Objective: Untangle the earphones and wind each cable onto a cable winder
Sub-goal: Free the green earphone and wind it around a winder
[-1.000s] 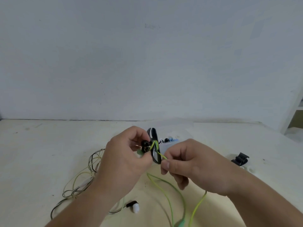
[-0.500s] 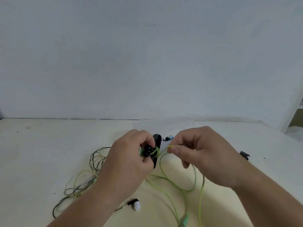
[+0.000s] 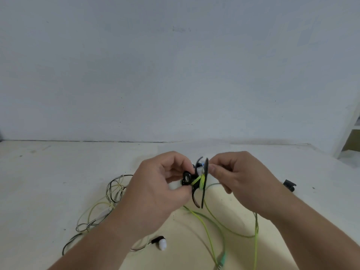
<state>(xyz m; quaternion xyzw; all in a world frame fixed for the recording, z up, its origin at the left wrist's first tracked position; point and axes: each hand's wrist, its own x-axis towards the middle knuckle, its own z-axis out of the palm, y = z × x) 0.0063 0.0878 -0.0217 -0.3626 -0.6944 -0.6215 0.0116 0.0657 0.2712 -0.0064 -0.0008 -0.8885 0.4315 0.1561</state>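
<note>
Clamping black cable winder (image 3: 202,199) in left grip (image 3: 159,191). Pinching green cable (image 3: 196,180) at its rim with right grip (image 3: 241,182).

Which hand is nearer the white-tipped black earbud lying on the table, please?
Left: the left hand is just beyond the earbud; the right hand is farther to its right.

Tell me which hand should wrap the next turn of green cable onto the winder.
Right, probably: the right hand pinches the green cable at the black cable winder, while the left hand is busy gripping that winder.
</note>
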